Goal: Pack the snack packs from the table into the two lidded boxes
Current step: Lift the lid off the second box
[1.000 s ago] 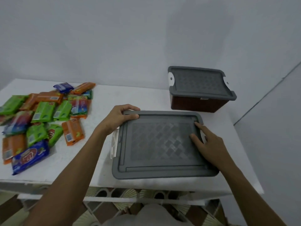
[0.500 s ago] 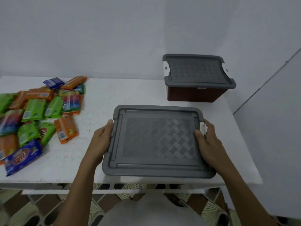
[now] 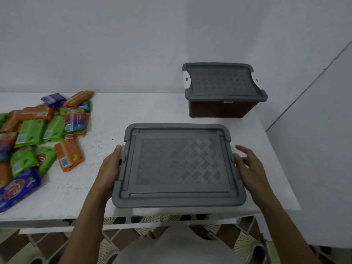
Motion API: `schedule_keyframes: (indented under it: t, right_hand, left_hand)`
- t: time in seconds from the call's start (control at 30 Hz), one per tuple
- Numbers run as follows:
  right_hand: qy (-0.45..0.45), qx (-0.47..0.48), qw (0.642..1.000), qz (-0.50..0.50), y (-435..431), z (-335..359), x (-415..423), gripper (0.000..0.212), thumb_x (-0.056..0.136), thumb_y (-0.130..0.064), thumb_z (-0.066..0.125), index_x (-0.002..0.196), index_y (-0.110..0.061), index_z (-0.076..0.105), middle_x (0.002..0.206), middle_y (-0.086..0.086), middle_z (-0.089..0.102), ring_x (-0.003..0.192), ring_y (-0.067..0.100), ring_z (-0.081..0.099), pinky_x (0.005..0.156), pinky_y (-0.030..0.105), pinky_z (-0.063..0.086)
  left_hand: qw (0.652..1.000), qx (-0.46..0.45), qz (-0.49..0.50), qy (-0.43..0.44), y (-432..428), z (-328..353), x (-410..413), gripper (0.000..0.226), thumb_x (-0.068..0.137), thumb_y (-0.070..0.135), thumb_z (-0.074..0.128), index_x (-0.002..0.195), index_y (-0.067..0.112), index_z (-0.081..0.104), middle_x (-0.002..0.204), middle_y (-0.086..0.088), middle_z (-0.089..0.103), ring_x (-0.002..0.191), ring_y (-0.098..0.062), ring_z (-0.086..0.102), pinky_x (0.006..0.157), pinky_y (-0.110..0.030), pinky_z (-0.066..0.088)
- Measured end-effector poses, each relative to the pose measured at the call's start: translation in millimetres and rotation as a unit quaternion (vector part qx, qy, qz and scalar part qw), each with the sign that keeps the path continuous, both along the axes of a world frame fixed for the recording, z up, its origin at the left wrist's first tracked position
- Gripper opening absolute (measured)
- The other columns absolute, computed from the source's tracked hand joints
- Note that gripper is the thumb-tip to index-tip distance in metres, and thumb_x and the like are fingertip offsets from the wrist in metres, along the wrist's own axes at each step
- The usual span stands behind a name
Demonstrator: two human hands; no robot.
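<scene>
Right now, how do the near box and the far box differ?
The near box sits at the front of the table between the left hand and right hand; the far box stands untouched at the back right. The far box shows its brown wall and white latches; the near box shows mostly its lid. Both have grey patterned lids on.

The light is soft, cool and rather dim, falling evenly from above with no hard shadows. A pale sheen lies on the woven pattern of the lid [image 3: 179, 164], strongest toward the right hand [image 3: 249, 168], whose fingertips are slightly smeared. The snack packs [image 3: 38, 134] beyond the left hand [image 3: 110, 168] look soft. The wide lens bows the table [image 3: 118, 111] edge and slants the wall [image 3: 133, 44] seam past the right hand.
</scene>
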State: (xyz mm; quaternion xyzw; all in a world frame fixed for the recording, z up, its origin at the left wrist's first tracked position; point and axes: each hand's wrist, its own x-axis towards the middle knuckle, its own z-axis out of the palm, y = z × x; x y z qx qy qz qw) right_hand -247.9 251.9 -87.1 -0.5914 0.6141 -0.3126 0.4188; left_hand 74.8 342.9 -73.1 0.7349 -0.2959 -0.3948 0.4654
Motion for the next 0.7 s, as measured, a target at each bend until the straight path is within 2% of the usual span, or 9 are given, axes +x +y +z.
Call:
schedule_keyframes:
  t: [0.07,0.13,0.2,0.27,0.37,0.43,0.5,0.63,0.7]
  right_hand:
    - [0.074,-0.096,0.992,-0.032,0.9,2.8,-0.9,0.031,0.1,-0.03,0.048,0.129,-0.022,0.053,0.098,0.001,0.06,0.078,0.008,0.058,0.065,0.021,0.045]
    - [0.129,-0.186,0.973,-0.045,3.0,7.8,-1.4,0.03,0.098,-0.027,0.052,0.124,-0.014,0.059,0.094,0.005,0.062,0.071,0.011,0.058,0.065,0.023,0.046]
    - [0.163,-0.234,0.958,-0.018,4.9,14.1,-0.1,0.028,0.095,-0.027,0.056,0.117,-0.01,0.065,0.08,0.002,0.063,0.066,0.008,0.057,0.062,0.021,0.045]
    - [0.197,-0.214,0.956,0.034,6.0,19.4,2.7,0.031,0.094,-0.033,0.057,0.116,-0.013,0.065,0.067,-0.005,0.059,0.059,0.007,0.056,0.057,0.023,0.046]
    - [0.263,-0.129,0.952,0.091,8.2,19.6,8.7,0.047,0.092,-0.048,0.053,0.131,-0.022,0.055,0.07,-0.009,0.058,0.063,0.01,0.058,0.064,0.032,0.054]
    - [0.259,-0.113,0.955,0.088,9.8,20.4,10.3,0.048,0.094,-0.048,0.05,0.134,-0.023,0.052,0.068,-0.007,0.059,0.062,0.011,0.058,0.063,0.03,0.052]
    - [0.244,-0.116,0.959,0.088,11.3,22.3,9.9,0.042,0.096,-0.04,0.05,0.134,-0.022,0.053,0.062,-0.003,0.059,0.057,0.01,0.057,0.055,0.026,0.045]
    - [0.244,-0.148,0.954,0.087,13.8,25.4,10.7,0.037,0.096,-0.031,0.053,0.13,-0.017,0.058,0.058,-0.001,0.059,0.053,0.011,0.056,0.05,0.022,0.04]
    - [0.218,-0.16,0.959,0.08,13.2,28.5,10.9,0.033,0.095,-0.028,0.056,0.126,-0.017,0.062,0.055,-0.001,0.057,0.051,0.011,0.055,0.051,0.021,0.04]
  left_hand:
    - [1.0,-0.013,0.0,-0.019,-0.2,-5.3,4.9,0.036,0.105,0.037,0.03,0.097,0.023,0.062,0.096,0.002,0.064,0.086,-0.008,0.06,0.064,-0.021,0.042]
    - [0.994,-0.031,0.023,-0.101,0.9,-13.5,12.2,0.024,0.103,0.034,0.04,0.104,0.021,0.061,0.105,-0.001,0.064,0.092,-0.014,0.06,0.07,-0.027,0.046]
    - [0.981,-0.051,0.045,-0.184,3.7,-15.7,17.8,0.018,0.099,0.035,0.049,0.106,0.023,0.061,0.104,0.001,0.064,0.091,-0.018,0.06,0.073,-0.033,0.05]
    - [0.963,-0.051,0.027,-0.265,6.3,-10.9,20.4,0.021,0.096,0.04,0.054,0.105,0.025,0.065,0.099,0.001,0.062,0.082,-0.014,0.059,0.067,-0.032,0.048]
    - [0.921,-0.004,0.006,-0.388,11.1,2.3,22.8,0.032,0.091,0.052,0.054,0.108,0.028,0.068,0.094,0.0,0.055,0.072,-0.009,0.054,0.06,-0.028,0.041]
    - [0.914,0.038,-0.027,-0.402,14.5,10.8,23.1,0.04,0.089,0.058,0.053,0.112,0.029,0.068,0.089,0.003,0.058,0.072,-0.011,0.056,0.06,-0.029,0.045]
    - [0.913,0.079,-0.084,-0.391,17.2,17.2,19.6,0.044,0.088,0.056,0.056,0.12,0.028,0.064,0.084,0.005,0.063,0.07,-0.014,0.062,0.062,-0.034,0.053]
    - [0.921,0.082,-0.114,-0.363,18.4,22.5,17.0,0.043,0.09,0.044,0.06,0.128,0.026,0.06,0.083,0.003,0.068,0.072,-0.015,0.064,0.067,-0.031,0.054]
    - [0.938,0.069,-0.117,-0.319,20.2,24.7,21.6,0.041,0.089,0.044,0.062,0.127,0.027,0.062,0.084,0.002,0.07,0.071,-0.015,0.067,0.069,-0.036,0.057]
